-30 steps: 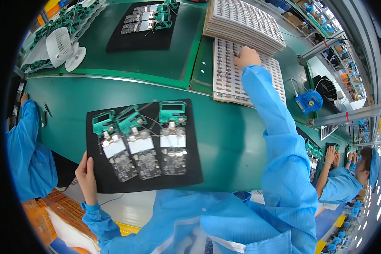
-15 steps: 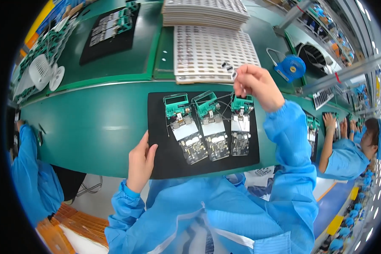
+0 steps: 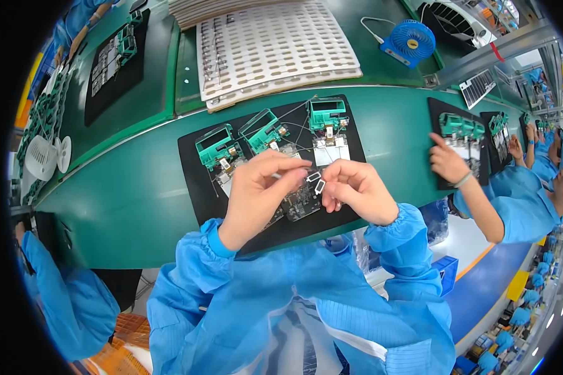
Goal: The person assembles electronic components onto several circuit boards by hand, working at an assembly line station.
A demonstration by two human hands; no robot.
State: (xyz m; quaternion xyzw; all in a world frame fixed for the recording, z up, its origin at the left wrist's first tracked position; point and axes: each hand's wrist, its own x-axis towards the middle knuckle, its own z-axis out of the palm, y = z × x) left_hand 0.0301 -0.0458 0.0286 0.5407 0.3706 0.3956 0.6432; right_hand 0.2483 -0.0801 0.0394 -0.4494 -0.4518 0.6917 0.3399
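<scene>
Item: a co-worker's blue sleeve (image 3: 69,300), showing at my far left, beside the bench (image 3: 119,200).

Item: a small white fan (image 3: 42,157), standing near the bench's left end.

Item: an upper-left black mat (image 3: 97,109), carrying circuit boards with green frames.

Item: a front black mat (image 3: 191,169), lying before me on the bench and bearing three board assemblies, each with a green frame at its far end.

Item: the left assembly (image 3: 216,147), lying tilted on that mat, its lower part partly hidden by my left hand.

Item: my left hand (image 3: 255,195), hovering over the boards, thumb and forefinger nearly meeting; I cannot tell whether they are gripping anything.

Item: the middle assembly (image 3: 261,128), leaning likewise, its board mostly covered by my left hand.

Item: a pale slotted tray (image 3: 294,86), resting beyond the mat, its left columns holding small pieces.

Item: two small white-rimmed parts (image 3: 319,187), sitting between my hands above the boards, one close to my left thumb, the other at my right fingertips.

Item: the right assembly (image 3: 327,114), lying straighter than its neighbours.

Item: my right hand (image 3: 361,190), curling its fingers and pinching at least the nearer part.

Item: a blue fan (image 3: 411,42), standing beyond.

Item: a co-worker's hand (image 3: 450,164), reaching over a right-hand black mat (image 3: 436,122).
</scene>
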